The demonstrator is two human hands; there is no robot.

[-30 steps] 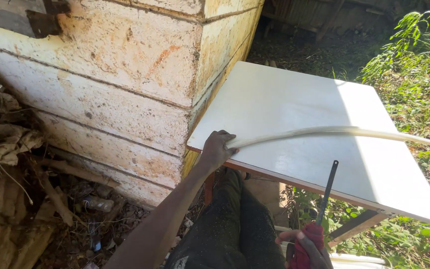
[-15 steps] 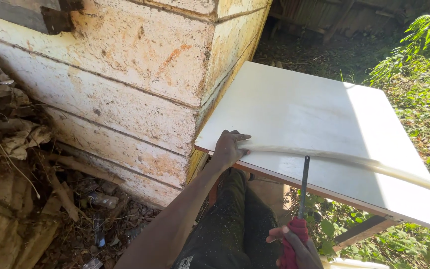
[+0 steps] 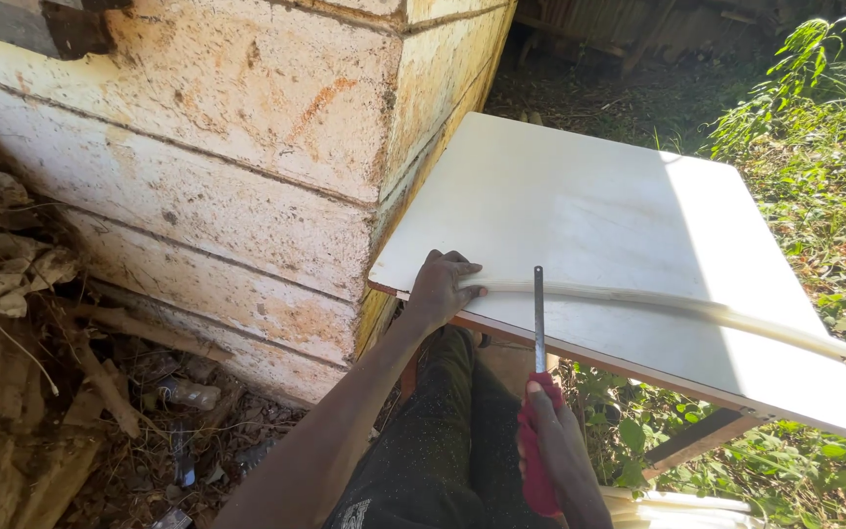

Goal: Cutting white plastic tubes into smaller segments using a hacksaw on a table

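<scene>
White board [image 3: 589, 225] lay flat beside block wall [image 3: 198, 176], one corner near wall. Long pale strip [image 3: 678, 309] lay along board's near edge, far end sticking out past it. Left hand [image 3: 440, 290] pressed strip's end onto board, fingers curled over it. Right hand [image 3: 550, 441], below board's edge, gripped red handle of thin metal tool [image 3: 539, 313]; blade crossed strip. Green plants [image 3: 815, 137] beyond board.

The left arm was stretched forward, almost straight, with the left hand [image 3: 443, 290] laid palm down, fingers curled and pressed flat at the tips. The right hand [image 3: 552, 449] was kept low and close to the body, fist wrapped tight, thumb laid along the top, wrist bent slightly inward.
</scene>
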